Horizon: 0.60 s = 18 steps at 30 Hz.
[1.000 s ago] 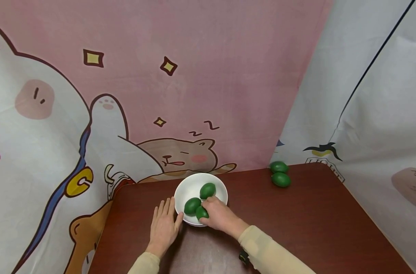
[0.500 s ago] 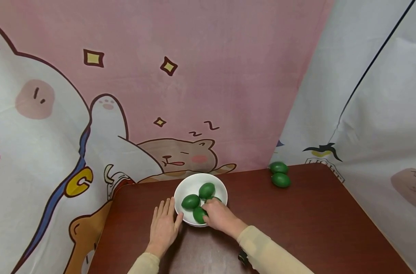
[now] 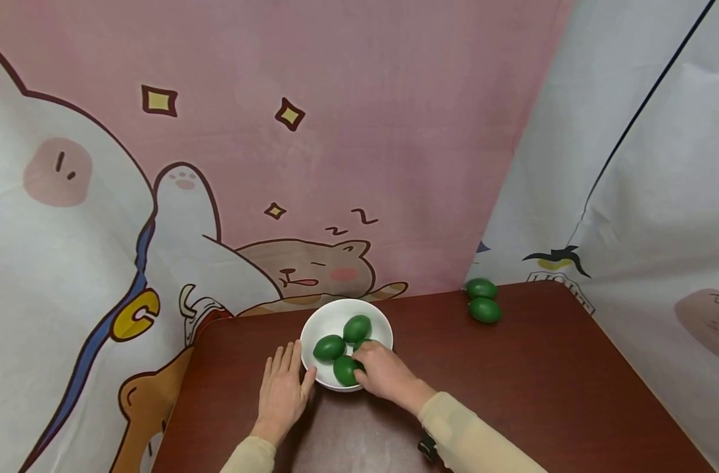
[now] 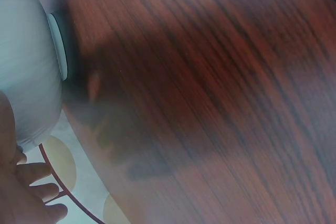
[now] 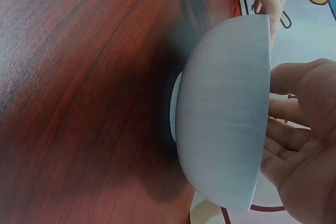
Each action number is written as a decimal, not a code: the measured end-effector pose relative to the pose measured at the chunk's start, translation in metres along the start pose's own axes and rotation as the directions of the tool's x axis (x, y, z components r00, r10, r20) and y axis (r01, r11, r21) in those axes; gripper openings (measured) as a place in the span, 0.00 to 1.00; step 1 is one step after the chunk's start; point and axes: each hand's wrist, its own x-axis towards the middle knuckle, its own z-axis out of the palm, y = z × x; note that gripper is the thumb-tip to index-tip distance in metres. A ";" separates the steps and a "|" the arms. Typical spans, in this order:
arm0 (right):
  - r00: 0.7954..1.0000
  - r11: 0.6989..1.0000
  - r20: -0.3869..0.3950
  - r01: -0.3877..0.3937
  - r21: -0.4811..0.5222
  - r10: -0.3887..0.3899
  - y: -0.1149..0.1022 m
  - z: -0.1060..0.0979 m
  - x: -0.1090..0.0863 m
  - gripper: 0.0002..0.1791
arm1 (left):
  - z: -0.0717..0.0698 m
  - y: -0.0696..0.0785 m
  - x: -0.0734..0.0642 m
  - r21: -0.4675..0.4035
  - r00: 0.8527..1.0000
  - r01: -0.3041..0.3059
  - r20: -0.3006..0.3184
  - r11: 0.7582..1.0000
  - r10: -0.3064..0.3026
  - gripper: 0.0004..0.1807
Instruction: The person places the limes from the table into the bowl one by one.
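Observation:
A white bowl [image 3: 315, 328] stands near the table's far edge with several green limes [image 3: 329, 348] in it; the wrist views show its outer side. Flat against its left side lies my left hand [image 3: 281, 394], fingers straight and thumb at the rim. My right hand [image 3: 389, 373] reaches over the right rim, fingertips inside the bowl beside the nearest lime [image 3: 346, 371]. Its fingers are loosely bent over the rim in the right wrist view. Another lime [image 3: 364, 344] is partly hidden behind those fingers.
Two more green limes [image 3: 484, 310] lie together at the back right of the brown wooden table [image 3: 543, 381]. A cartoon-printed cloth [image 3: 430, 164] hangs behind the table. Something small and black [image 3: 427, 448] shows by the right sleeve.
The nearest lime has settled lower in the bowl, and another now shows behind my right fingers. The left lime has shifted up slightly. My right hand has drawn slightly right; the left stays still.

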 end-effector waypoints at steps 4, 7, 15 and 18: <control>0.999 0.999 -0.054 0.003 0.036 -0.001 0.005 -0.004 -0.004 0.04 | 0.000 0.000 0.000 -0.002 1.000 -0.004 -0.007 1.000 0.004 0.38; 0.994 0.998 -0.109 0.019 0.057 -0.013 0.010 -0.008 -0.007 0.08 | 0.000 0.000 0.000 -0.007 1.000 -0.008 -0.013 1.000 0.008 0.39; 0.984 0.996 -0.179 0.003 0.085 0.012 0.024 -0.018 -0.016 0.14 | 0.001 -0.002 -0.001 -0.004 1.000 -0.004 0.004 1.000 0.004 0.39; 0.982 0.996 -0.188 -0.017 0.089 0.034 0.029 -0.022 -0.019 0.15 | 0.001 -0.001 -0.001 -0.006 1.000 -0.002 0.008 1.000 0.002 0.39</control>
